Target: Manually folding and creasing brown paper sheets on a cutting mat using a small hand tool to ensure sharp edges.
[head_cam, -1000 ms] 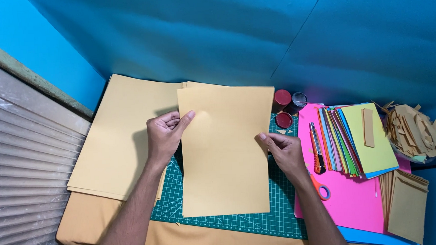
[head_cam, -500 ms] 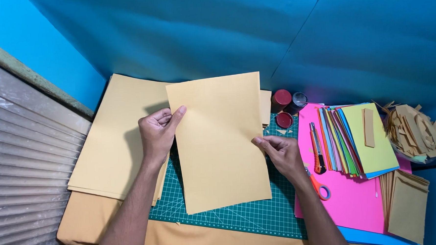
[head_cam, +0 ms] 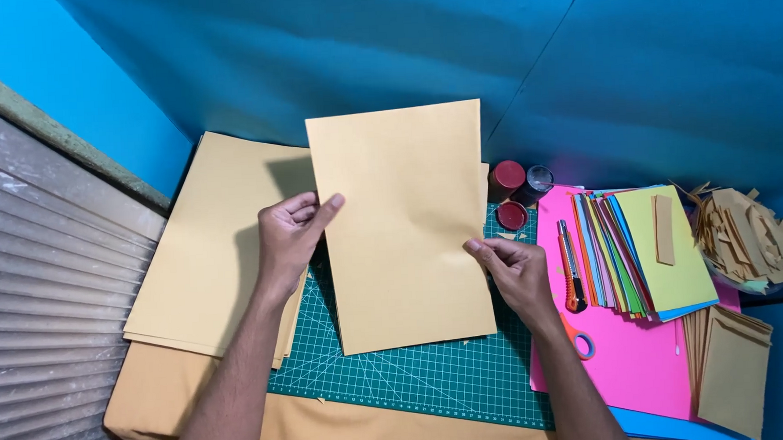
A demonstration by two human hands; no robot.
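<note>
I hold a tan sheet of paper [head_cam: 405, 219] upright above the green cutting mat [head_cam: 416, 377]. My left hand [head_cam: 291, 238] pinches its left edge, thumb in front. On the lower right edge my right hand [head_cam: 513, 272] grips the sheet with the fingertips. Another tan sheet lies on the mat behind the raised one, mostly hidden by it.
A stack of tan paper [head_cam: 217, 245] lies left of the mat. To the right is a pink sheet [head_cam: 635, 359] with fanned coloured papers [head_cam: 648, 253], an orange utility knife [head_cam: 571, 269], scissors [head_cam: 581, 339], tan paper scraps [head_cam: 749, 235] and tan folded pieces [head_cam: 732, 368]. Small red jars [head_cam: 509, 197] stand behind.
The tan sheet has been lifted higher and farther from me, its top edge rising toward the blue backdrop. Both hands kept their grip on its sides.
</note>
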